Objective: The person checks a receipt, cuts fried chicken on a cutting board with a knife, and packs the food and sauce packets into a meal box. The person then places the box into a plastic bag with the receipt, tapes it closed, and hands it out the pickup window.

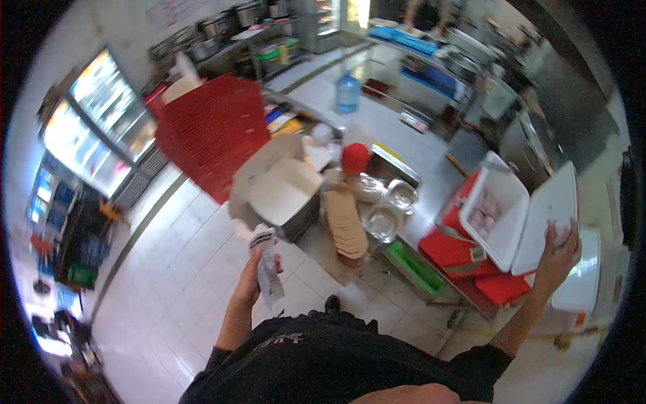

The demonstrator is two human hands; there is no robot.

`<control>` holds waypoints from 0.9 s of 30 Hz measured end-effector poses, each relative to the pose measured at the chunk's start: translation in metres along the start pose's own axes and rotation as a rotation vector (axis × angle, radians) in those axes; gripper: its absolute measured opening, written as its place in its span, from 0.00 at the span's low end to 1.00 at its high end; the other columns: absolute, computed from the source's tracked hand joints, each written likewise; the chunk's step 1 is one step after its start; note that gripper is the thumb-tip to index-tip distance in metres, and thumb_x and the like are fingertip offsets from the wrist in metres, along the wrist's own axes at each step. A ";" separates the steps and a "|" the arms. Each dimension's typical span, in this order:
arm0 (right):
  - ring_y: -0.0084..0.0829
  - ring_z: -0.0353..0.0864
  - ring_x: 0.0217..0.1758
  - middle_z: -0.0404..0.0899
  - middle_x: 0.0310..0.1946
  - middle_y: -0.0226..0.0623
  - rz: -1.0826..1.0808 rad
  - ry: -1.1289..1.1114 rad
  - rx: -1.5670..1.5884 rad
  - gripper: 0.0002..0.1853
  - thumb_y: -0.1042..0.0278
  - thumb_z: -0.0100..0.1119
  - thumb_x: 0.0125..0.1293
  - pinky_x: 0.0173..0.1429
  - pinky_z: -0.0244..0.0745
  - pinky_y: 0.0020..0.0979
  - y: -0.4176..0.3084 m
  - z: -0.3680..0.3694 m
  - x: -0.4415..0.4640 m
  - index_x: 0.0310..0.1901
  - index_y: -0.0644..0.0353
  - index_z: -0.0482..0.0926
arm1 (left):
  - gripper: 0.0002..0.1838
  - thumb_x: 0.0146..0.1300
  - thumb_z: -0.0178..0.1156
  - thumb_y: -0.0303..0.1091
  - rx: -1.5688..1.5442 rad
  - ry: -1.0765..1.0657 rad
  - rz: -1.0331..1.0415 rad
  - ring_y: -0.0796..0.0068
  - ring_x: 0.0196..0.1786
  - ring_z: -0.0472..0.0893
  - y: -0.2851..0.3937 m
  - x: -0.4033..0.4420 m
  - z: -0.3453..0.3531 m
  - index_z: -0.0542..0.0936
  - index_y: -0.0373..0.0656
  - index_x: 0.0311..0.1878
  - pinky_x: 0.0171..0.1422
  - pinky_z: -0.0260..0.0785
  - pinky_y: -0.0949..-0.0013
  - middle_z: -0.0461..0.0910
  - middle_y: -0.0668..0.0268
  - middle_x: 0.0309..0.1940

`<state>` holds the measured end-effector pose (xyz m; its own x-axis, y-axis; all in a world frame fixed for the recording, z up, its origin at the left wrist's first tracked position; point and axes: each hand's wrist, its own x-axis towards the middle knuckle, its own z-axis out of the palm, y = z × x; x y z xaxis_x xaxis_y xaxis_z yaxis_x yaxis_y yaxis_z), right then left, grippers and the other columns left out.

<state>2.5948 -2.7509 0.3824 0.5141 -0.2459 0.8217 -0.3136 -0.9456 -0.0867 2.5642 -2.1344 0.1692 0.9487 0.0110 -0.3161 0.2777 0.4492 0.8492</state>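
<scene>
My left hand (250,277) is closed around a printed paper slip (267,266), which looks like a receipt and hangs above the tiled floor. On the right, my right hand (562,254) grips the edge of a white cooler lid (548,215), which is tilted open. The lid belongs to a red cooler box (464,209) with a white inside. Several pale packed items (484,214) lie in the cooler; blur hides what they are.
A red plastic crate (214,131), an open cardboard box (286,192), stacked brown cartons (344,225) and clear plastic containers (385,222) stand ahead. Behind them are a blue water bottle (347,93) and a scale (415,119) on a metal table. Another person works at the far counter.
</scene>
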 end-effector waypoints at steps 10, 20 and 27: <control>0.53 0.61 0.78 0.62 0.75 0.49 -0.057 -0.227 0.613 0.37 0.27 0.43 0.72 0.66 0.53 0.82 -0.027 0.168 -0.050 0.73 0.41 0.67 | 0.39 0.73 0.49 0.66 -0.126 0.361 0.214 0.72 0.40 0.80 0.012 -0.174 -0.136 0.67 0.42 0.73 0.53 0.78 0.65 0.78 0.66 0.39; 0.51 0.79 0.61 0.74 0.64 0.55 -0.279 0.251 0.948 0.31 0.45 0.51 0.75 0.60 0.79 0.48 -0.414 0.041 -0.164 0.71 0.57 0.67 | 0.39 0.74 0.48 0.64 -0.382 0.994 0.663 0.75 0.42 0.79 -0.055 -0.502 -0.282 0.66 0.41 0.74 0.56 0.77 0.64 0.77 0.67 0.40; 0.54 0.81 0.57 0.73 0.63 0.58 -0.273 -0.317 1.626 0.26 0.57 0.48 0.78 0.57 0.85 0.51 -0.786 -0.142 -0.379 0.72 0.59 0.63 | 0.36 0.75 0.47 0.64 -0.589 1.249 1.199 0.74 0.39 0.80 -0.081 -0.655 -0.303 0.68 0.43 0.71 0.53 0.76 0.65 0.77 0.68 0.39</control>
<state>2.5332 -1.8845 0.2194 0.6037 0.1124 0.7893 0.7961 -0.1379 -0.5893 1.8741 -1.9074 0.1796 -0.1593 0.9860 -0.0482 -0.7337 -0.0856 0.6741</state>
